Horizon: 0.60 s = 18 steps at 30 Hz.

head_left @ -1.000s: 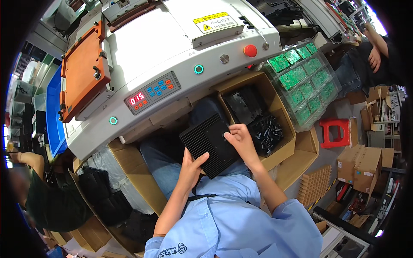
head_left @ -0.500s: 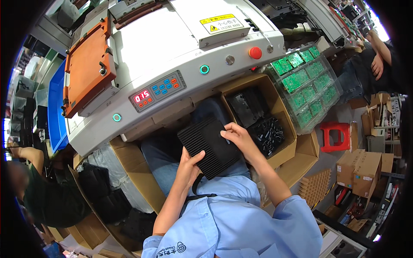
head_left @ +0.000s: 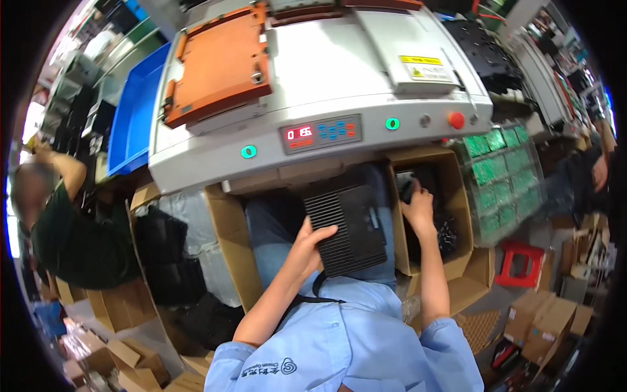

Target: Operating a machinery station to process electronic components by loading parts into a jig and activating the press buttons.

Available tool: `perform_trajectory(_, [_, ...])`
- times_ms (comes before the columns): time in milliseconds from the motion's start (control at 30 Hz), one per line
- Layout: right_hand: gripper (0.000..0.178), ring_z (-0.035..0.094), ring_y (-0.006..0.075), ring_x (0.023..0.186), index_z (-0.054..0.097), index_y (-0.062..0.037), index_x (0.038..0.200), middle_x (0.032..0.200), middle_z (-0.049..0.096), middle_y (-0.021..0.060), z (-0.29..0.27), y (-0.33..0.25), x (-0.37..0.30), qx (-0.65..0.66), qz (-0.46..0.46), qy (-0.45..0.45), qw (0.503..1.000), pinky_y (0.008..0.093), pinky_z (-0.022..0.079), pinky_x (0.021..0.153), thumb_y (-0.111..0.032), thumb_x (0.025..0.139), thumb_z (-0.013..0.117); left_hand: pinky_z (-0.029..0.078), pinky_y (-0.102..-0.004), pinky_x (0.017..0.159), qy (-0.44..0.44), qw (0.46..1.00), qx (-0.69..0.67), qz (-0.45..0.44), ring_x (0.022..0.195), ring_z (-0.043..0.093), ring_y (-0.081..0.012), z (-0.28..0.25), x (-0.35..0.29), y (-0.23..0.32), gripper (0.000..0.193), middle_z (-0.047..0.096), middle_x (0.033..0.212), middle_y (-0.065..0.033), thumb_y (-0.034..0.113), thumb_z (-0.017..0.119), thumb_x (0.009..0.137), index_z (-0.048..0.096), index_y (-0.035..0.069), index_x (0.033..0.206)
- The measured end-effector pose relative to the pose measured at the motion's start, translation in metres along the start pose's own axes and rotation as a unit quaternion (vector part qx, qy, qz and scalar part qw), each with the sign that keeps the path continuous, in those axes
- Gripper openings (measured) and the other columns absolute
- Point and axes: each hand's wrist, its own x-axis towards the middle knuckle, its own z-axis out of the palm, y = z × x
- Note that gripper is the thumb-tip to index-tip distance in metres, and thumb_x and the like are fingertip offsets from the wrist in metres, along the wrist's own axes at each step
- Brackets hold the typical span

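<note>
Ribbed black plastic, flat and rectangular: a finned panel [head_left: 346, 228] lying across the lap, just below the front edge of a smooth grey machine [head_left: 313, 85] topped by an orange plate [head_left: 219, 62]. Left hand [head_left: 307, 245] gripping the panel's lower left edge, fingers curled over the ridges. Right hand [head_left: 418, 209] down inside an open cardboard box [head_left: 457, 261] at the right, among dark parts; fingers partly hidden, grip impossible to tell. Further right, a clear tray of green circuit boards [head_left: 499, 176] and a red stool [head_left: 519, 264]. At the left, a blue bin [head_left: 134, 121].
</note>
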Motion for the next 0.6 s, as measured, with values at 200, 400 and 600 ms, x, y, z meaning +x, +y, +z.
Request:
perform_trajectory(200, [0.087, 0.050, 0.0271, 0.112, 0.033, 0.0079, 0.137, 0.114, 0.051, 0.0180, -0.033, 0.013, -0.004, 0.265, 0.082, 0.141, 0.950, 0.0351, 0.040, 0.099, -0.021, 0.070, 0.079, 0.051, -0.0312, 0.085, -0.001, 0.999, -0.012, -0.030, 0.096, 0.060, -0.0158, 0.004, 0.005, 0.002, 0.037, 0.060, 0.106, -0.0058, 0.002, 0.062, 0.084, 0.049, 0.005, 0.118])
perform_trajectory(400, [0.046, 0.054, 0.0133, 0.104, 0.047, 0.0006, 0.122, 0.113, 0.056, 0.0063, -0.125, -0.075, -0.047, 0.676, 0.040, -0.031, 0.735, 0.0258, 0.045, 0.089, 0.000, 0.080, 0.066, 0.050, -0.0289, 0.083, -0.026, 0.996, 0.040, -0.071, 0.092, 0.060, -0.0142, 0.003, 0.008, 0.012, 0.036, 0.060, 0.102, -0.0048, 0.004, 0.062, 0.081, 0.051, 0.004, 0.115])
perform_trajectory(600, [0.029, 0.059, 0.0223, 0.104, 0.066, -0.0078, 0.089, 0.100, 0.066, 0.0052, -0.131, -0.090, -0.045, 0.422, -0.366, -0.005, 0.829, 0.0400, 0.037, 0.100, 0.009, 0.067, 0.057, 0.050, -0.0273, 0.082, -0.059, 0.991, 0.081, -0.085, 0.092, 0.059, -0.0130, 0.013, 0.008, 0.022, 0.039, 0.059, 0.101, -0.0049, 0.009, 0.063, 0.080, 0.050, 0.003, 0.116])
